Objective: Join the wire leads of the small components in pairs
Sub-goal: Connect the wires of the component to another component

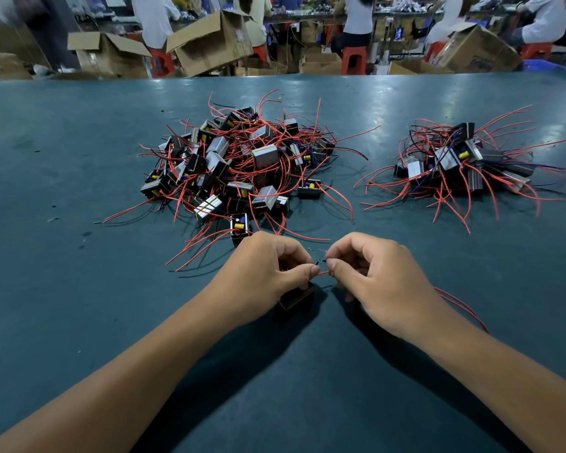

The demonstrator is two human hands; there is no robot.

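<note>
My left hand and my right hand meet over the near middle of the green table. Both pinch thin wire leads, one red and one black, between thumb and forefinger; the lead ends touch between my fingertips. A small black component lies on the table under my left hand, mostly hidden. Red wires trail out to the right from behind my right hand.
A large pile of small black and silver components with red leads lies beyond my hands. A smaller pile sits at the right. Past the table's far edge are open cardboard boxes, red stools and seated people.
</note>
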